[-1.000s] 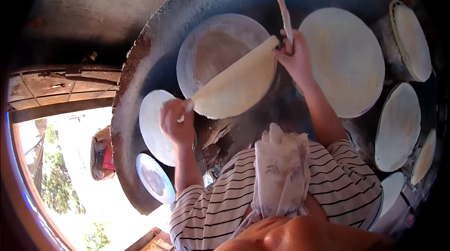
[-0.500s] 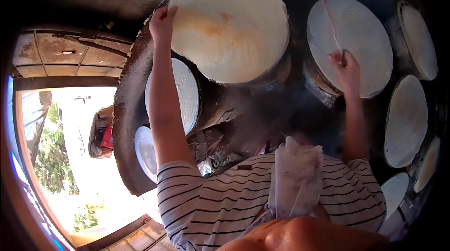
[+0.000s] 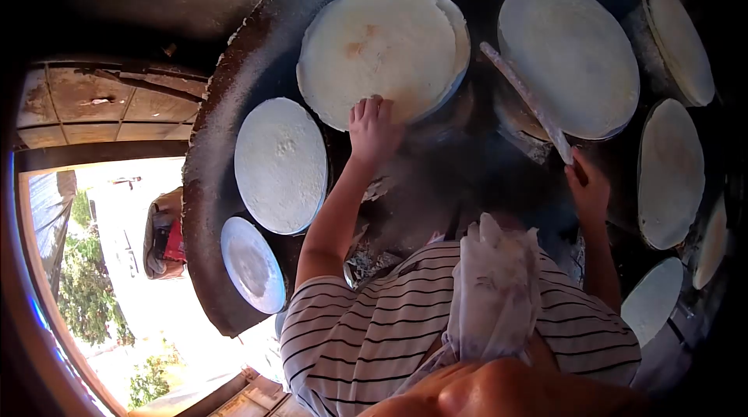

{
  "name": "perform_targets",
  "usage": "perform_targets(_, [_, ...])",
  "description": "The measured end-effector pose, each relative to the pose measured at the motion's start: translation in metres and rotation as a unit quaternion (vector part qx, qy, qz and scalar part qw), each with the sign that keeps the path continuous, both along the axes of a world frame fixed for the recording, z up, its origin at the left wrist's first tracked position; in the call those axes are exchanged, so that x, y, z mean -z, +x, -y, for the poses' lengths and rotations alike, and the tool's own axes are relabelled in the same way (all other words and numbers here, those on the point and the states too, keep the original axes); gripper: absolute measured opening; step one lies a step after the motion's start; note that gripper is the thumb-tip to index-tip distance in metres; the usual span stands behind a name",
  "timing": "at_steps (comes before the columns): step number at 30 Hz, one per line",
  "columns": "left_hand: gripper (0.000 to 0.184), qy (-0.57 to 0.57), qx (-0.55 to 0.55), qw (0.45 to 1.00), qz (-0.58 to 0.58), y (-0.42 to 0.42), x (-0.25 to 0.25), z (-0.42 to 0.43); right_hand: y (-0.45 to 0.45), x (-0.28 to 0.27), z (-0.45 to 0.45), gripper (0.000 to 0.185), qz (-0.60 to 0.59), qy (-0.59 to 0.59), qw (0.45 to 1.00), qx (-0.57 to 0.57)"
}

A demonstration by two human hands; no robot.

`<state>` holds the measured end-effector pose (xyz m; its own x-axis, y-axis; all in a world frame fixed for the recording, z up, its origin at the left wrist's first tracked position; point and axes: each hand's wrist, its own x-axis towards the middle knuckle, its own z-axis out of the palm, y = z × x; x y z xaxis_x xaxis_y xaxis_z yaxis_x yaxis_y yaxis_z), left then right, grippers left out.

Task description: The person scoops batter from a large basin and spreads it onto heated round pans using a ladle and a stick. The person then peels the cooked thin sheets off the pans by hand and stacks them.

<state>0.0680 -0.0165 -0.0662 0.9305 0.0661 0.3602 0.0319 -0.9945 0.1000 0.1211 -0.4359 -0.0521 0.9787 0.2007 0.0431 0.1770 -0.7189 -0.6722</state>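
My left hand (image 3: pixel 374 130) touches the near edge of a large round flatbread (image 3: pixel 389 51) with its fingers laid on it; the thumb is hidden. The flatbread has brown patches and lies on a round griddle, slightly off-centre, with a pale rim showing at its right. In my closed right hand (image 3: pixel 590 185) is the lower end of a long, flour-dusted wooden stick (image 3: pixel 530 97). The stick slants up and left, beside a second griddle covered by pale batter or dough (image 3: pixel 573 62).
More round griddles stand in a ring: a pale-covered one (image 3: pixel 280 164) and a greyish one (image 3: pixel 253 265) at left, several at right. A dark curved counter rim (image 3: pixel 210 152) borders the left side. Smoke or steam hangs in the middle. A bright opening lies beyond at left.
My left hand has left the flatbread's left edge for its near edge, and the flatbread now lies lower on the griddle. My right hand has drawn down toward me, tilting the stick left.
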Motion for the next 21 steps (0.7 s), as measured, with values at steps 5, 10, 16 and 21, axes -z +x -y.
perform_targets(5, [0.011, -0.024, 0.098, 0.992, 0.072, 0.031, -0.014, -0.033, -0.009, 0.011, -0.008, 0.035, -0.018, 0.123, 0.991, 0.051])
perform_targets(10, [0.011, -0.097, 0.045, 0.988, 0.112, 0.075, -0.107, -0.053, 0.020, 0.019, -0.048, 0.031, -0.137, 0.258, 0.955, 0.053])
perform_targets(16, [0.014, 0.015, 0.086, 0.992, 0.091, 0.027, -0.097, 0.005, 0.125, 0.030, -0.174, 0.053, -0.283, 0.461, 0.841, 0.029])
perform_targets(21, [0.018, -0.121, 0.127, 0.984, -0.019, -0.021, 0.008, 0.051, 0.168, 0.046, -0.205, 0.055, -0.040, 0.094, 0.995, 0.007])
